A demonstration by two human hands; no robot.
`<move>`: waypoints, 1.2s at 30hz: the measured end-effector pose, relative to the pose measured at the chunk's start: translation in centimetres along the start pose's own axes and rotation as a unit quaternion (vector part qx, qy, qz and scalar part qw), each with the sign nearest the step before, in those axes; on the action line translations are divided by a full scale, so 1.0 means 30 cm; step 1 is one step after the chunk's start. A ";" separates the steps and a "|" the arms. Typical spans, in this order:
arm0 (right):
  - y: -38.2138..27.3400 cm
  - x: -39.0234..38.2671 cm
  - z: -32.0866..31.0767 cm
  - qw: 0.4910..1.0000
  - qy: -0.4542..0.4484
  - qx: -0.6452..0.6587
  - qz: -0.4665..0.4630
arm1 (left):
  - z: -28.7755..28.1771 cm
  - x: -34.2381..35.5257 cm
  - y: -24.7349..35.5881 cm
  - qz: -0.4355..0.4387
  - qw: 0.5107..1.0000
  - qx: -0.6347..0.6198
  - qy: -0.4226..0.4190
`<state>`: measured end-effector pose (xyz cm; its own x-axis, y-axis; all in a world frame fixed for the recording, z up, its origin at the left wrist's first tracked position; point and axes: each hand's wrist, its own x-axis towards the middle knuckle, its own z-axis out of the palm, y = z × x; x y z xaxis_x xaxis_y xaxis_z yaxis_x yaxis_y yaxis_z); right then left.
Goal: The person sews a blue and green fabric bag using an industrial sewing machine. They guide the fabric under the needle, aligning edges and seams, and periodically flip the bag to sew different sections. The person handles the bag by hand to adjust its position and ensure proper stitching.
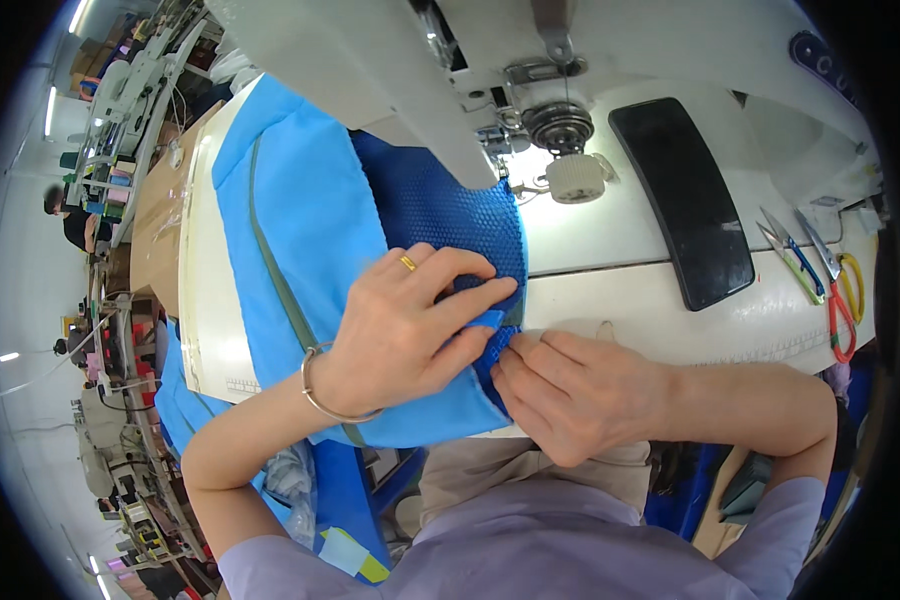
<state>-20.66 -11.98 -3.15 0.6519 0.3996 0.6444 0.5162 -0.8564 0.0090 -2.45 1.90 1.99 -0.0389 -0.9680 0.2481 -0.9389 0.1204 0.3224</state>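
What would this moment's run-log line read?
left hand: pinching blue fabric | right hand: pinching its edge | sewing machine: beyond both hands | black phone: right of fabric

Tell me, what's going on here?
A person's left hand and right hand pinch the near edge of light-blue fabric with darker blue mesh. The mesh's far end reaches the stitching area of a sewing machine. A black phone lies to the right, with red-and-yellow-handled scissors beyond.

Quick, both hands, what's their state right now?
Left hand: closed, pinching the blue fabric between thumb and fingers.
Right hand: closed, pinching the fabric's edge just beside the left.
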 end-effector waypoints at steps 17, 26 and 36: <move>0.034 0.007 -0.017 0.999 -0.030 0.019 0.021 | 0.035 -0.004 -0.037 0.050 0.997 0.047 0.046; 0.051 0.005 0.005 0.997 -0.029 -0.020 0.074 | 0.033 0.058 -0.142 0.090 0.991 0.082 0.054; 0.071 0.003 0.016 0.995 -0.017 -0.030 0.091 | 0.014 0.099 -0.161 0.080 0.992 0.083 0.046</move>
<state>-19.23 -13.62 -3.45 0.7509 0.2454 0.6132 0.3538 -0.9334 -0.0597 1.82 -1.66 0.80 -0.1670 -0.9144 0.3687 -0.9671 0.2246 0.1191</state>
